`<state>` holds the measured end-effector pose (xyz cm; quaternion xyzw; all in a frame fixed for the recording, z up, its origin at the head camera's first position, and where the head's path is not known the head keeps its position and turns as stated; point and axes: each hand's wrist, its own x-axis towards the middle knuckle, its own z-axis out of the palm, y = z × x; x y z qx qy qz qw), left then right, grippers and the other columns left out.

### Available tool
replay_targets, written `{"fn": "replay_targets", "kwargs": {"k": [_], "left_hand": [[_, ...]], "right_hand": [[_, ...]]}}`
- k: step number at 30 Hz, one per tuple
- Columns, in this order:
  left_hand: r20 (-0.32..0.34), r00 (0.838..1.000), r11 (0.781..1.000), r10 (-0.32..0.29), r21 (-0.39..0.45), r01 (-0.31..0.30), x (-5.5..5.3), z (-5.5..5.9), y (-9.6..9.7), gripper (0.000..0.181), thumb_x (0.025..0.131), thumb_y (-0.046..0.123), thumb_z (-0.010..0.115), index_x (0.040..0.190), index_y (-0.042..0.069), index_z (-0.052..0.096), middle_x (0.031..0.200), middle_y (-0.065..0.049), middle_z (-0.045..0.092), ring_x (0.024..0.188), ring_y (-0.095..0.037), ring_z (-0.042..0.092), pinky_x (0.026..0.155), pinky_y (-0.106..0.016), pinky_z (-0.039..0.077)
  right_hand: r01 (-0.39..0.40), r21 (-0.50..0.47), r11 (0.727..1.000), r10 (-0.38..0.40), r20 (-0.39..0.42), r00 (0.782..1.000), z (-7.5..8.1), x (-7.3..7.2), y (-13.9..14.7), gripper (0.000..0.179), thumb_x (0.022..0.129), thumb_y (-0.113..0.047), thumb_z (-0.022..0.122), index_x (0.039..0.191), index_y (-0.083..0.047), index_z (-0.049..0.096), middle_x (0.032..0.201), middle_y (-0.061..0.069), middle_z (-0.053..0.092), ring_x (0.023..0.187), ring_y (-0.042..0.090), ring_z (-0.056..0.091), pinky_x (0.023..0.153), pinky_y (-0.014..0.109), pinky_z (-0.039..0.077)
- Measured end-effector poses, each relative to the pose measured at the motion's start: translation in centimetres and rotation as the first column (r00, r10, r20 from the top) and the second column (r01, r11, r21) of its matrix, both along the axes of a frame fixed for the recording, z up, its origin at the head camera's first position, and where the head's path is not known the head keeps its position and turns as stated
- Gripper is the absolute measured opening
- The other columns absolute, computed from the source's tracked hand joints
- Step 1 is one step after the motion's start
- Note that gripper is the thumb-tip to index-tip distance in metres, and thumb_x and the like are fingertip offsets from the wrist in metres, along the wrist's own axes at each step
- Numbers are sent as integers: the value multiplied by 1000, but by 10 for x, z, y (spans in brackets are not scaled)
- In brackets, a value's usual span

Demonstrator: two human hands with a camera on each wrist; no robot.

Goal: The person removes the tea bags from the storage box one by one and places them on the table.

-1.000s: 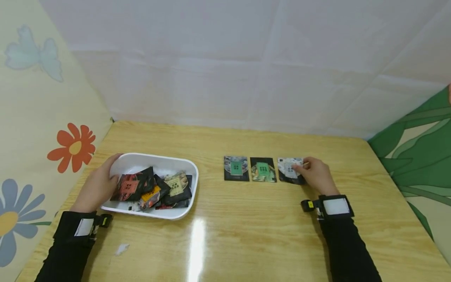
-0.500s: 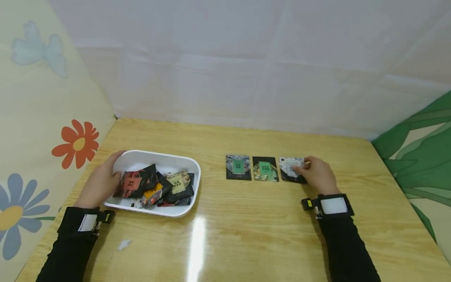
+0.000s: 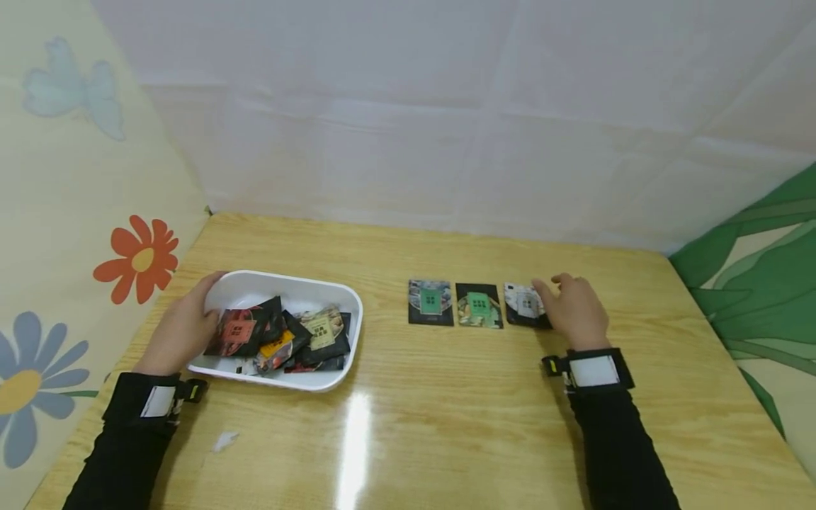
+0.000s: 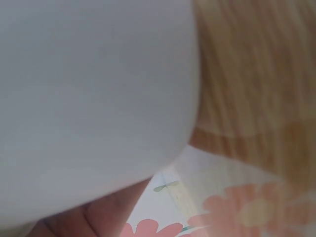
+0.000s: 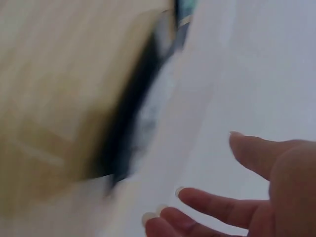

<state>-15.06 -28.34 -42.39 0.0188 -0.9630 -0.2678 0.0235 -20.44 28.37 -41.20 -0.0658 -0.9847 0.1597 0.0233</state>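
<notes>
My left hand (image 3: 181,329) grips the left end of a white plastic tub (image 3: 344,375), thumb over its rim; in the left wrist view the tub's outer wall (image 4: 98,89) fills much of the picture, with fingers below it. Inside lie several small dark packets, including a red-labelled packet (image 3: 236,333) and a yellow-labelled packet (image 3: 321,329). My right hand (image 3: 576,312) is at the right edge of a grey-and-black packet (image 3: 525,304), overlapping its side. In the right wrist view the thumb and fingers (image 5: 212,202) are spread apart with nothing between them, and that packet is blurred beyond.
Left of the grey-and-black packet, two packets lie in a row: a green-labelled black packet (image 3: 479,306) and a teal-labelled packet (image 3: 430,302). A white scrap (image 3: 224,440) lies on the wooden table (image 3: 459,425) near the front left. A white sheet (image 3: 395,142) hangs behind.
The right hand has let go of the grey-and-black packet, its thumb and fingers lifting and parting. The left hand still holds the tub. The head view has shifted slightly.
</notes>
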Motion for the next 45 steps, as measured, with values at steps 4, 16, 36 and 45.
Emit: {"fn": "replay_targets", "kwargs": {"k": [4, 16, 36, 45], "left_hand": [[-6, 1000, 1000, -5, -2, 5, 0, -1, 0, 61, 92, 0, 48, 149, 3, 29, 132, -33, 47, 114, -53, 49, 91, -65, 38], [-19, 1000, 1000, -10, -14, 10, 3, 1, 2, 60, 91, -1, 49, 148, 3, 31, 128, -34, 49, 108, -49, 53, 89, -66, 39], [-31, 1000, 1000, -5, 11, 5, 3, -1, 3, 60, 91, -1, 48, 149, 4, 31, 129, -34, 50, 108, -48, 54, 90, -66, 39], [-37, 999, 1000, -14, 3, 14, 4, 0, 4, 61, 90, -2, 48, 149, 3, 31, 128, -35, 49, 106, -49, 54, 90, -66, 38]], "right_hand": [[-110, -42, 993, 104, -122, 987, 15, 7, -24, 70, 96, -55, 40, 129, 5, 55, 118, 27, 56, 91, 38, 60, 65, 45, 49], [-632, -96, 769, 585, -294, 756, 37, 42, -182, 50, 93, -41, 58, 133, -11, 56, 105, 2, 65, 88, 15, 62, 71, 24, 49], [-892, 5, 452, 891, 38, 452, 19, 46, -312, 45, 92, -46, 56, 127, -18, 62, 119, -5, 61, 107, 9, 57, 89, 21, 44], [-840, 162, 518, 827, 154, 540, 1, 48, -323, 83, 89, -58, 53, 154, -14, 26, 152, 4, 38, 138, 18, 39, 111, 35, 31]]}}
